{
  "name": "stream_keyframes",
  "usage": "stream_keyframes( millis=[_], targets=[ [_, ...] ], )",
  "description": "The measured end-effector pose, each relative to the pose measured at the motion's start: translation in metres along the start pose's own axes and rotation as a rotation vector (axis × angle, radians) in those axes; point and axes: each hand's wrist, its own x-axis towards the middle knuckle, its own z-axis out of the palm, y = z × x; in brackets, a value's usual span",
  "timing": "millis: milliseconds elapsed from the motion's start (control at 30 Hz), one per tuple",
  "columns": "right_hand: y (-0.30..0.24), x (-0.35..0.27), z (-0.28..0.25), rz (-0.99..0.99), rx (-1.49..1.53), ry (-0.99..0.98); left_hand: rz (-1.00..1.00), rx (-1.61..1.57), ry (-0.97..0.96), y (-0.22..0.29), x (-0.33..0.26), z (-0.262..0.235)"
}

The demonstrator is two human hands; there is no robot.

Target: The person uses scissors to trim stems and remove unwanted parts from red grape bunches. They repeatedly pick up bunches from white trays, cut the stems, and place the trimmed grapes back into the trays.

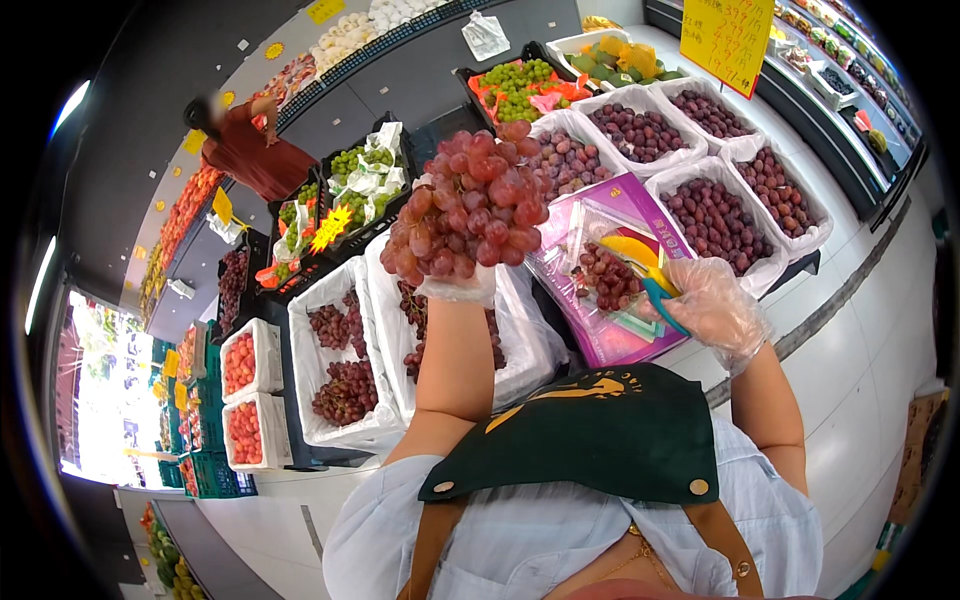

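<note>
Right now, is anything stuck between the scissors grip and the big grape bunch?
Nothing visible blocks the way from the right grip to the big bunch in the left grip; the small bunch over the purple box shows between them, but seems to lie lower.

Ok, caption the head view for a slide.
Gloved left hand holds up a red grape bunch; gloved right hand holds scissors.

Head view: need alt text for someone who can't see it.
A gloved left hand holds up a large bunch of red grapes; the gloved right hand grips blue-and-yellow scissors near a purple box. Nearby are white-lined crates of grapes and plums; another person stands farther back.
</note>
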Motion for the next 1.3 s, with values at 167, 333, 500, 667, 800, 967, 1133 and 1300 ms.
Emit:
stream_keyframes(
  millis=[167,333,500,667,800,967,1133,1300],
  targets=[
    [-0.002,-0.004,0.005,0.01,-0.002,-0.004,0.027,0.002,0.021,-0.001,-0.004,-0.002],
    [-0.005,-0.006,0.007,0.019,-0.014,-0.023,0.072,0.033,0.048,-0.001,0.0,-0.002],
    [-0.003,-0.008,0.013,-0.016,-0.108,0.004,0.131,0.073,0.091,0.004,0.0,0.001],
    [-0.01,-0.006,0.011,-0.016,-0.006,0.034,0.142,0.1,0.122,0.003,-0.003,-0.004],
    [-0.036,-0.001,0.001,-0.032,0.228,0.065,0.123,0.109,0.14,-0.004,-0.011,-0.008],
    [-0.048,0.014,0.016,0.043,0.609,0.129,0.052,0.082,0.123,-0.013,-0.022,-0.007],
    [-0.056,0.009,0.011,-0.107,0.268,0.035,-0.002,0.047,0.11,-0.016,-0.033,-0.009],
    [-0.051,0.002,0.006,-0.042,0.174,-0.007,-0.029,0.014,0.115,-0.015,-0.045,-0.012]
  ],
)
